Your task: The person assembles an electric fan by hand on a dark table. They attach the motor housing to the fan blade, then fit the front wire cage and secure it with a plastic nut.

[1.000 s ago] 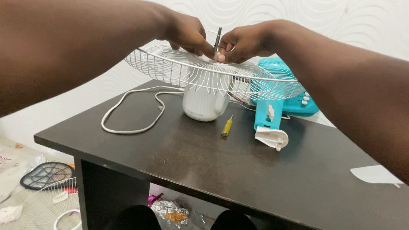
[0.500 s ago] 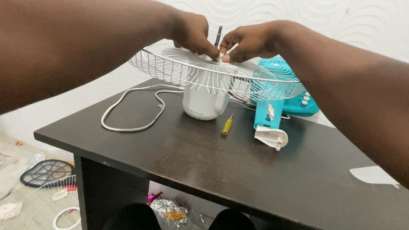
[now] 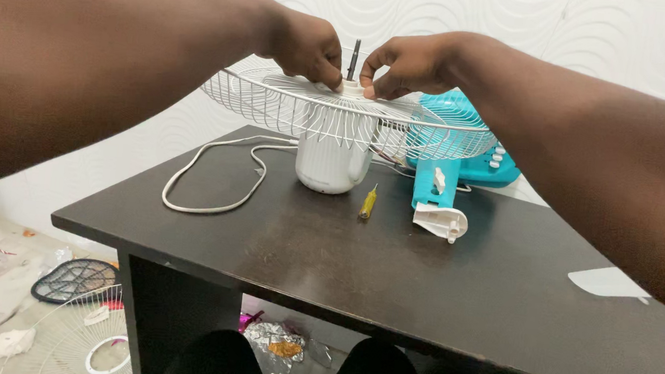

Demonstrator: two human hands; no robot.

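Hands meet at the middle of the white wire fan guard (image 3: 291, 111), which lies flat on top of the white motor housing (image 3: 331, 165) at the far side of the dark table (image 3: 435, 292). Your left hand (image 3: 305, 44) has its fingers curled down, fingertips pinched on the white hub ring at the guard's centre, just left of the dark motor shaft (image 3: 353, 59) that stands upright through it. Your right hand (image 3: 408, 61) mirrors it from the right, fingers bent and pressed on the same ring, touching the guard beside the shaft. Neither hand grips the shaft itself, as far as you can tell.

On the table, a white power cord (image 3: 209, 176) loops to the left of the housing. A small yellow-handled screwdriver (image 3: 368, 204) lies just right of the housing, near you. Farther right sits the turquoise fan base (image 3: 464, 154) with a white bracket (image 3: 442, 221) at its near end. On the floor at the left lie another wire guard (image 3: 70, 340) and a dark racket-shaped swatter (image 3: 72, 280).
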